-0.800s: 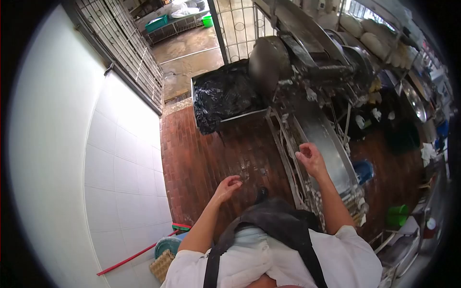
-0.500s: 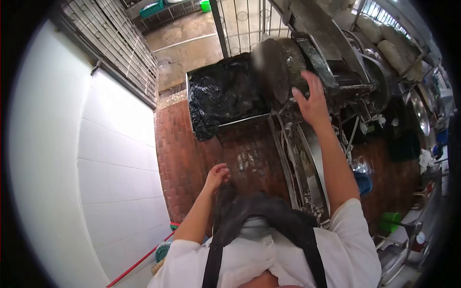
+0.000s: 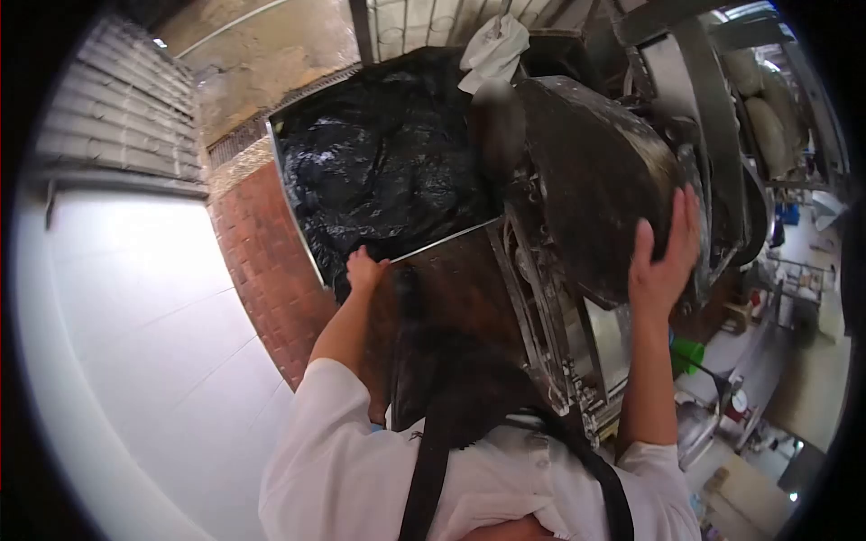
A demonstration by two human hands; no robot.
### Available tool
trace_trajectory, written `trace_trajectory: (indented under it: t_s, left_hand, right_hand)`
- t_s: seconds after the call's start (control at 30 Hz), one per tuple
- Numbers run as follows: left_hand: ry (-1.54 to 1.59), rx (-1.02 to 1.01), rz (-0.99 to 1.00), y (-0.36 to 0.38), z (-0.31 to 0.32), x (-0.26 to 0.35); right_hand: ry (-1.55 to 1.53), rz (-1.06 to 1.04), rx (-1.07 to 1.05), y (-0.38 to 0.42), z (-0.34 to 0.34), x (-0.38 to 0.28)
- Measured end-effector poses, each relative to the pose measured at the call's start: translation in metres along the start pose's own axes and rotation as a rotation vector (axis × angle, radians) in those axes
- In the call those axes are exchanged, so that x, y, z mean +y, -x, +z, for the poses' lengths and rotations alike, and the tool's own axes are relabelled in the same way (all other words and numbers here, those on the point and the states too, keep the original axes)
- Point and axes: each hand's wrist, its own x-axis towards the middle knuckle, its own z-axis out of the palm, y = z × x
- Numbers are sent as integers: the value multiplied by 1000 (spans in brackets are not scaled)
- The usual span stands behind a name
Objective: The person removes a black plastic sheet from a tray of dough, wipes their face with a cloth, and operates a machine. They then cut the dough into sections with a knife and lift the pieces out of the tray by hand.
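My left hand (image 3: 364, 270) is at the near edge of a metal-rimmed tray (image 3: 442, 240) lined with black plastic sheeting (image 3: 379, 162). Its thumb stands apart from the fingers, which overlap the plastic in this view. My right hand (image 3: 666, 261) is raised with the thumb spread and fingers stretched out, right at the side of a large dark rounded metal part (image 3: 591, 167) of a machine. Nothing shows in its palm. A crumpled white bag or cloth (image 3: 496, 52) lies at the far right corner of the tray.
The machine's metal frame (image 3: 546, 316) runs along the tray's right side. White wall panels (image 3: 144, 325) and a metal grille gate (image 3: 126, 117) stand at left. Brick-red tiles (image 3: 262, 243) cover the floor. A green container (image 3: 687, 353) sits at right, among shelves and stacked sacks (image 3: 767, 126).
The view has shifted closer to the machine and tray. My left hand has moved forward to the tray's edge. My right hand stays open beside the machine's rounded part. The white bag has come into sight.
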Motion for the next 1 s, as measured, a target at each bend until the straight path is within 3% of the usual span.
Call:
trace_trajectory:
  t_s: [0.1,0.17,0.27,0.37,0.43,0.5,0.57,0.63,0.73,0.87,1.0]
  left_hand:
    - [-183,-4,-99,-50,26,-36]
    - [-239,-163,-233,-63,19,-26]
    - [-232,-445,-178,-94,49,-49]
    - [-90,-348,85,-119,72,-30]
    - [197,55,431,-123,43,39]
    - [782,113,321,-116,-23,137]
    - [702,122,394,-136,-27,192]
    - [539,210,533,-151,17,226]
    - [76,-206,452,-131,59,265]
    - [-496,-350,692,-118,124,243]
    - [-567,-321,784,-150,163,197]
  right_hand:
    - [41,36,-40,-3,3,-1]
    - [45,61,-58,-6,5,-3]
    - [73,56,-63,-5,10,-3]
    - [86,65,-80,-7,8,-3]
    - [102,70,-93,-4,8,-2]
    - [95,78,-88,-4,8,-1]
    - [98,83,-92,-3,8,1]
    - [108,83,-91,-5,9,3]
    - [165,85,-117,-2,5,5]
    - [152,87,-103,3,7,10]
    - [133,92,-100,4,9,14]
